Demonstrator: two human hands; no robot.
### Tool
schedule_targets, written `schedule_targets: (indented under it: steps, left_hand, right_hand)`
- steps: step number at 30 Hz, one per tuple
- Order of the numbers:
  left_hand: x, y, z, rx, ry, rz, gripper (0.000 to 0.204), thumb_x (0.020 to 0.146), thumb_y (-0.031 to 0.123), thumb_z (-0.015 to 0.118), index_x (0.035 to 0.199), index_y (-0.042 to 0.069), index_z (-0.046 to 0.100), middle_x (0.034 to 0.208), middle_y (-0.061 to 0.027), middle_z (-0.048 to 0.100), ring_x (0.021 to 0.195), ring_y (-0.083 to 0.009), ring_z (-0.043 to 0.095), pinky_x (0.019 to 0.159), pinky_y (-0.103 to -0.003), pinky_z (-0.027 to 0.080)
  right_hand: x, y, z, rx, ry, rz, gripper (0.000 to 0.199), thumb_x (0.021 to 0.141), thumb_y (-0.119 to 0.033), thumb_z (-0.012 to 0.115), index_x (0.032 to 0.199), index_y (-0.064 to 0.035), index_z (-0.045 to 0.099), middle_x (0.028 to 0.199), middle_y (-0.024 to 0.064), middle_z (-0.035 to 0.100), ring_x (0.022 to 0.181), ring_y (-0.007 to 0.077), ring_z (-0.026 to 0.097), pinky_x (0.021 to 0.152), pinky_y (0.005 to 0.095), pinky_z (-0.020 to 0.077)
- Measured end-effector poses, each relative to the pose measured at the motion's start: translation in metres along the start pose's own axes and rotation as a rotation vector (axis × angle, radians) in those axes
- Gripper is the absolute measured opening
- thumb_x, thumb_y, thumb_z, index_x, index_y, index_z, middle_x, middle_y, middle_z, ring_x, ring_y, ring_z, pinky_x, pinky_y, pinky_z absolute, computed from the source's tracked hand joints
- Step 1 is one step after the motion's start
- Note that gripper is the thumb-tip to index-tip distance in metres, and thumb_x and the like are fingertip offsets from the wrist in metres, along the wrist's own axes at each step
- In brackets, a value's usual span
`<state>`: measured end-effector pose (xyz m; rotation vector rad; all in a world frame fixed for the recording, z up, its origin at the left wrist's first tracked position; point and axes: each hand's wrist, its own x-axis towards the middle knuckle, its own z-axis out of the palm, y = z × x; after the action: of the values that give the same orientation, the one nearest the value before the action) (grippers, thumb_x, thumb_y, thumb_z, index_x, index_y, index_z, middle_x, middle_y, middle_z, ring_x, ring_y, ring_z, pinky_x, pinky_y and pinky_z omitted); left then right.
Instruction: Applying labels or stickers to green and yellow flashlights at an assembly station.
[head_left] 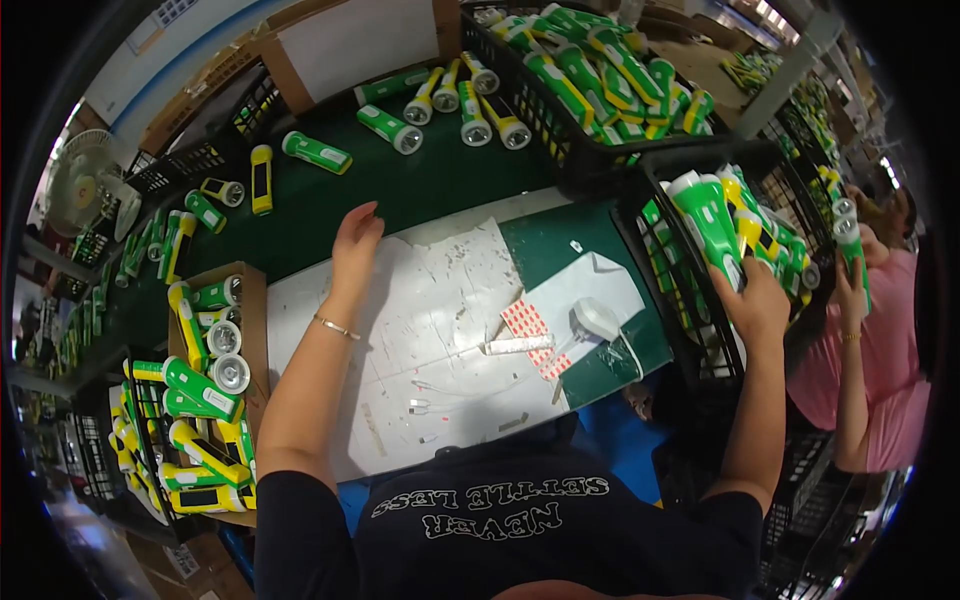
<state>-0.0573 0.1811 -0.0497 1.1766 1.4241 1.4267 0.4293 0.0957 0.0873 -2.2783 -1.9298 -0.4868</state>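
Observation:
My right hand reaches into a black plastic crate on the right, its fingers closed round the lower end of a green and white flashlight. More green, white and yellow flashlights lie beneath and beside it in that crate. My left hand hovers over the far left part of the white work sheet. It holds nothing, and its fingers are loosely bent and partly turned from view. Closest beyond it on the green table lies a green flashlight.
A heaped black crate stands at the back, with several loose flashlights left of it. A cardboard box of flashlights sits at left. White cables and a red-dotted strip lie on the table. A co-worker in pink holds a flashlight at right.

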Motion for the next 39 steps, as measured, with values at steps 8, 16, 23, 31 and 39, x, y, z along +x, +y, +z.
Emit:
schedule_targets:
  steps: [8, 16, 23, 31, 39]
  left_hand:
    - [0.119, 0.007, 0.022, 1.073, 0.182, 0.022, 0.048, 0.082, 0.034, 0.060, 0.127, 0.023, 0.047, 0.142, -0.0174, 0.020, 0.125, -0.0424, 0.033, 0.098, -0.045, 0.038]
    - [0.151, -0.036, -0.056, 1.154, 0.257, 0.110, 0.036, 0.077, 0.017, 0.065, 0.112, 0.022, 0.057, 0.124, -0.0186, 0.039, 0.100, -0.0409, 0.053, 0.087, -0.043, 0.047]
    - [0.071, 0.011, -0.073, -0.401, 0.215, -0.515, 0.074, 0.072, 0.001, 0.061, 0.136, 0.024, 0.032, 0.112, -0.0156, 0.047, 0.089, -0.0222, 0.047, 0.071, -0.038, 0.041]
    - [-0.084, 0.038, -0.045, -1.058, -0.378, -0.427, 0.042, 0.086, 0.026, 0.060, 0.124, 0.016, 0.044, 0.096, -0.0058, 0.053, 0.086, -0.0191, 0.052, 0.079, -0.038, 0.044]
    - [-0.130, 0.029, -0.016, -0.709, -0.189, -0.441, 0.047, 0.092, 0.034, 0.051, 0.122, 0.001, 0.037, 0.107, -0.0151, 0.056, 0.085, -0.0223, 0.058, 0.076, -0.041, 0.054]
  right_hand:
    - [0.002, 0.002, 0.002, 0.290, 0.221, -0.051, 0.035, 0.077, -0.027, 0.068, 0.103, -0.0066, 0.054, 0.093, 0.0074, 0.059, 0.086, 0.0264, 0.060, 0.072, 0.0347, 0.0472]
    - [0.006, 0.006, 0.004, 0.483, 0.164, 0.010, 0.026, 0.081, -0.017, 0.065, 0.100, -0.0021, 0.057, 0.093, 0.0111, 0.060, 0.087, 0.0251, 0.060, 0.077, 0.0318, 0.0453]
    - [0.009, 0.021, 0.021, 0.606, 0.161, 0.028, 0.020, 0.087, -0.018, 0.060, 0.100, -0.0018, 0.057, 0.089, 0.0020, 0.058, 0.073, 0.0072, 0.050, 0.056, 0.0199, 0.0361]
    - [-0.012, -0.039, -0.022, 0.592, 0.340, -0.253, 0.017, 0.082, -0.011, 0.062, 0.095, -0.0013, 0.057, 0.088, 0.0098, 0.059, 0.079, 0.0218, 0.058, 0.070, 0.0285, 0.0446]
    - [-0.066, -0.163, -0.015, 0.949, 0.083, -0.600, 0.020, 0.072, -0.014, 0.068, 0.087, -0.0047, 0.059, 0.082, 0.0105, 0.061, 0.073, 0.0268, 0.062, 0.062, 0.0307, 0.0495]
